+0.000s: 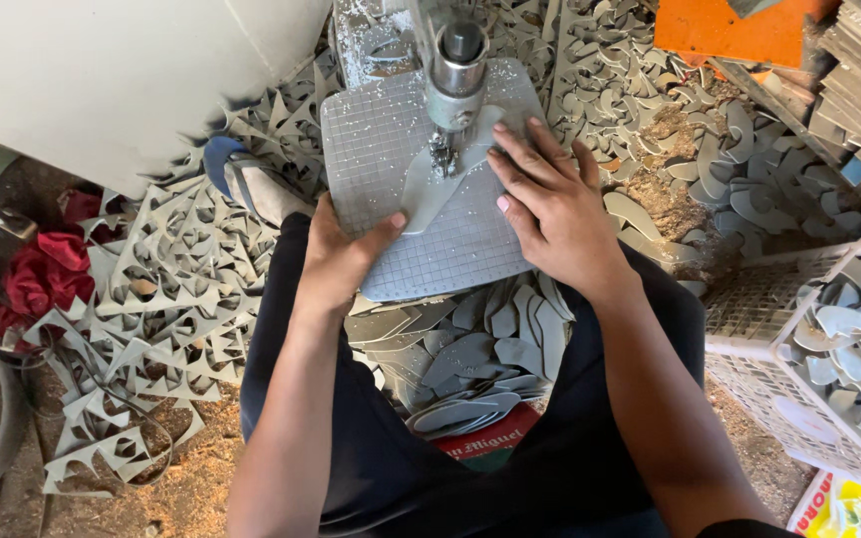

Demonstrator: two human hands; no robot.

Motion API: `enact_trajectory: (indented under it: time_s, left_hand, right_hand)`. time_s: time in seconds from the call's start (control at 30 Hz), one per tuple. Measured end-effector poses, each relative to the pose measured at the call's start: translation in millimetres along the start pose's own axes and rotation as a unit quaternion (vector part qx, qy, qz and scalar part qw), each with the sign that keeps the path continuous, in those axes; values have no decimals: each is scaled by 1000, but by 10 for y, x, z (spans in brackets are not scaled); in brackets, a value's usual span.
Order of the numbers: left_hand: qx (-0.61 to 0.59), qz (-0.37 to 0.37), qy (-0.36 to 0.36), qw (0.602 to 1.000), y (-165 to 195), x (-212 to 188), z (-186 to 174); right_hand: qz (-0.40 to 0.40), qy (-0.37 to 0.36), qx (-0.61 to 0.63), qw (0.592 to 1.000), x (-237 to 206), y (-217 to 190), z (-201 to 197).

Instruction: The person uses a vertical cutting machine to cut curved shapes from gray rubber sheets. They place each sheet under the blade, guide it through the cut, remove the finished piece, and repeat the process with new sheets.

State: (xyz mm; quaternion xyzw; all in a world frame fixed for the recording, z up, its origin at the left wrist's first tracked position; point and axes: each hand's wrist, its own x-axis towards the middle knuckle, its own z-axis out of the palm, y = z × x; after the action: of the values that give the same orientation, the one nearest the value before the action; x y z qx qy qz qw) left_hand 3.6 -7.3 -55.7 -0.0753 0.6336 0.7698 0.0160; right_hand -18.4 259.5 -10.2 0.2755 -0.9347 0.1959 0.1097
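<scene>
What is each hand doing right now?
Left hand: closed on the near end of the grey sole-shaped piece, thumb on top.
Right hand: open, fingers flat, pressing the same piece against the machine's gridded plate.

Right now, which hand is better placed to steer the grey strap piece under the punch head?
The right hand: its fingers lie flat on the grey strap piece beside the punch head. The left hand only pinches the piece's near end at the gridded plate edge.

two hands, one grey cut piece on one gridded pad, one white basket, one red cloth, offcuts too many to count.
</scene>
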Motion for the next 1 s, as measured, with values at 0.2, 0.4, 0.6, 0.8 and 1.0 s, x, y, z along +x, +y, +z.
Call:
enact_trajectory:
  time_s: [0.2, 0.4, 0.6, 0.8, 1.0]
  left_hand:
    - [80, 13, 44, 996, -16, -20, 34]
    - [260, 233, 120, 929, 149, -128, 106]
    - [474, 321, 50, 819, 323, -132, 141]
    - [516, 269, 26, 813, 400, -169, 198]
    - [515, 255, 34, 818, 459, -156, 241]
  right_hand:
    - [-1, 2, -4, 1000, -27, -12, 7]
    - [6, 16, -6, 1000, -43, -35, 7]
    - [10, 19, -4, 1000, -41, -57, 5]
    - [9, 23, -5, 1000, -39, -59, 1]
    - [11, 25, -14, 1000, -37, -68, 2]
